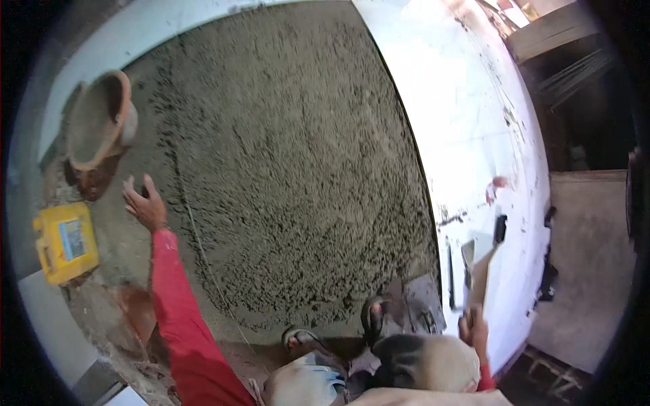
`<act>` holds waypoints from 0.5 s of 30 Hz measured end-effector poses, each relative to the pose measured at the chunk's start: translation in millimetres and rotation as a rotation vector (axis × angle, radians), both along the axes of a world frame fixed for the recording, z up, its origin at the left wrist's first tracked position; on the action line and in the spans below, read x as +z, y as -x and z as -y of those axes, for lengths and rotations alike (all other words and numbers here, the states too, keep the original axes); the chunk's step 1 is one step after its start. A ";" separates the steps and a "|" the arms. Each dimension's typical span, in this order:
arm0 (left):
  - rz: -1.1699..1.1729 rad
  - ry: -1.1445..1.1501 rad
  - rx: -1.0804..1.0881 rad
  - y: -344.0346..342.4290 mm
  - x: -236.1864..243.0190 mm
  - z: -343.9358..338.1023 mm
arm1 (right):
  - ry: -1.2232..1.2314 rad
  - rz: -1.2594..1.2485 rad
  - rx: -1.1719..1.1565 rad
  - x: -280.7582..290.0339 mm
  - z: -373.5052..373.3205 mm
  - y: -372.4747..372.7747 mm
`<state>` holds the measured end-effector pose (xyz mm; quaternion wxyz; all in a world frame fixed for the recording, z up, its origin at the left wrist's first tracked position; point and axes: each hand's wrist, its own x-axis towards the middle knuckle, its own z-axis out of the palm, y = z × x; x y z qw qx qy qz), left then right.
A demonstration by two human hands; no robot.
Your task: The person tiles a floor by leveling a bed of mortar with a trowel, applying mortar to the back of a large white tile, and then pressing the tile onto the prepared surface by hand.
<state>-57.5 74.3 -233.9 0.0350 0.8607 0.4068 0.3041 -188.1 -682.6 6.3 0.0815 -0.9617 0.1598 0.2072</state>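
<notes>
My left hand [145,205], in a red sleeve, reaches out over the left edge of the grey mortar bed [291,149]. Its fingers are spread and hold nothing. Down at the lower right, my right hand [474,330] is closed around the lower end of a hammer [479,279] with a tan handle and a black head. The hammer rises over the white tiled surface [440,81]. A thin string [206,260] runs along the mortar's left side toward my legs. Beside my right foot lies a flat grey trowel-like tool [423,301], partly smeared with mortar.
A round mortar-stained basin [127,128] leans on its side at the left. Near it stands a yellow jerrycan [84,233]. A dark thin bar [451,274] and a grey blade-like piece [468,256] lie on the white tiles. My sandalled feet [302,342] are at the mortar's near edge.
</notes>
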 end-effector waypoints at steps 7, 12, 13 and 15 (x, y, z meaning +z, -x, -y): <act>-0.015 0.107 -0.359 32.3 118.6 150.2 | -0.029 0.240 -0.052 -156.6 127.2 165.4; 0.077 1.000 -0.519 152.9 205.2 241.5 | -0.302 -0.058 0.032 -145.2 22.4 115.1; 0.055 1.190 -0.489 187.8 234.6 262.4 | -0.370 -0.120 0.096 -136.1 6.5 104.0; 0.128 1.490 -0.332 246.5 286.5 315.3 | -0.474 -0.279 0.221 -95.7 -11.2 100.2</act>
